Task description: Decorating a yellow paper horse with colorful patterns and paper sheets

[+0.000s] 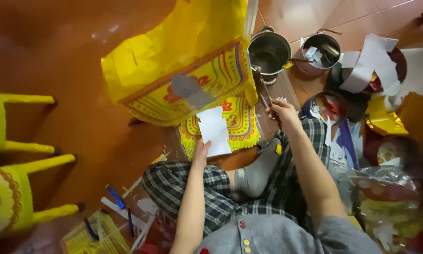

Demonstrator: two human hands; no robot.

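Head view is showing the left hand pinching a white rectangular paper sheet by its lower edge, its long axis running away from the person, while the right hand is closing its fingers on thin metal scissors (blades blurred), just right of the sheet above the patterned yellow paper.

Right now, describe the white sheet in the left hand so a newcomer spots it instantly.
Start at the big yellow paper figure at top centre. Just below it, the left hand pinches a plain white paper sheet by its lower edge. Unlike the printed yellow-and-red paper behind it, it is blank.
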